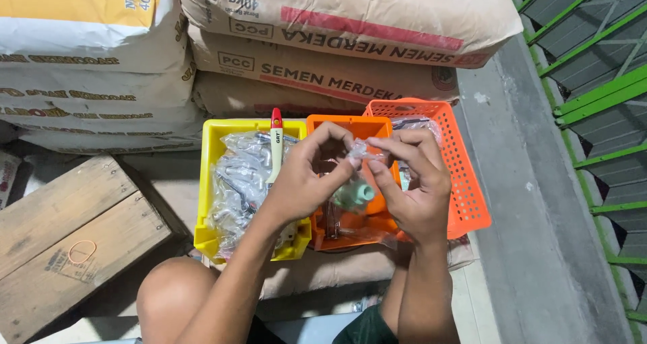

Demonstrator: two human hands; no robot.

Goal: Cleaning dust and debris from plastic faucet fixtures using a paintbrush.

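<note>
My left hand (306, 179) and my right hand (411, 182) meet above an orange bin (350, 125). Together they pinch the top of a small clear plastic bag (360, 152). A pale green pipe fitting (356, 196) hangs in that bag between my palms. Left of the orange bin stands a yellow bin (212, 182) filled with bagged metal fittings (236, 179). A paintbrush with a cream and red handle (275, 145) lies across the yellow bin. An orange mesh basket (465, 175) stands to the right, behind my right hand.
Stacked cement sacks (337, 41) fill the back. A wooden crate (74, 229) with a rubber band (81, 252) on it sits at the left. A grey concrete ledge (532, 182) and green metal railing (600, 95) run along the right. My knee (172, 293) is at the bottom.
</note>
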